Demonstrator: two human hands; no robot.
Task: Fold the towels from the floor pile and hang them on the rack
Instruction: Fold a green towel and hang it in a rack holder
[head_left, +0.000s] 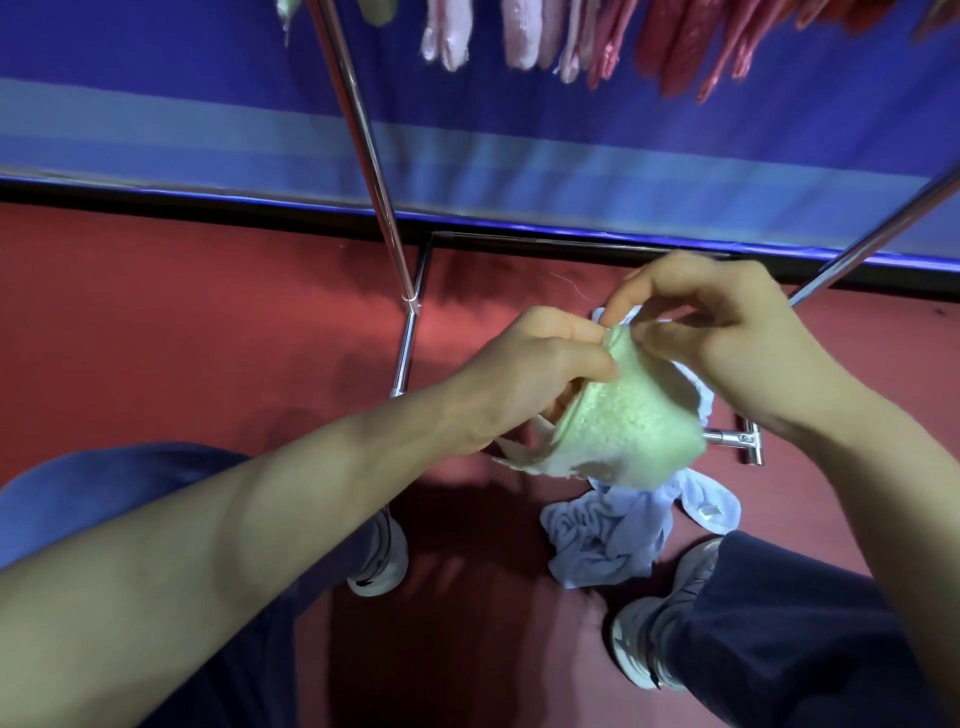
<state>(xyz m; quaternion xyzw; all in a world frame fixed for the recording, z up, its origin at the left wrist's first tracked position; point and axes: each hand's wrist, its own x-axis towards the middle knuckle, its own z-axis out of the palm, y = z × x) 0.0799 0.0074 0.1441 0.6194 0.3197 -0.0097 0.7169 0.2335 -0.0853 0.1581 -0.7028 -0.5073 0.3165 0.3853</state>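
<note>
We are pinching the top corner of the green towel (623, 421) with both the left hand (540, 364) and the right hand (727, 332), holding it just above the floor pile (608, 530). We are judging the grip shallow. A slipping corner risks spoiling the fold and dropping the towel onto the pile, short of the rack (363, 135).

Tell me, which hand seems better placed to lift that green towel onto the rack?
Probably the right hand: it pinches the green towel at its top corner and sits higher, nearer the pink towels hanging above. The left hand holds it lower down.
</note>
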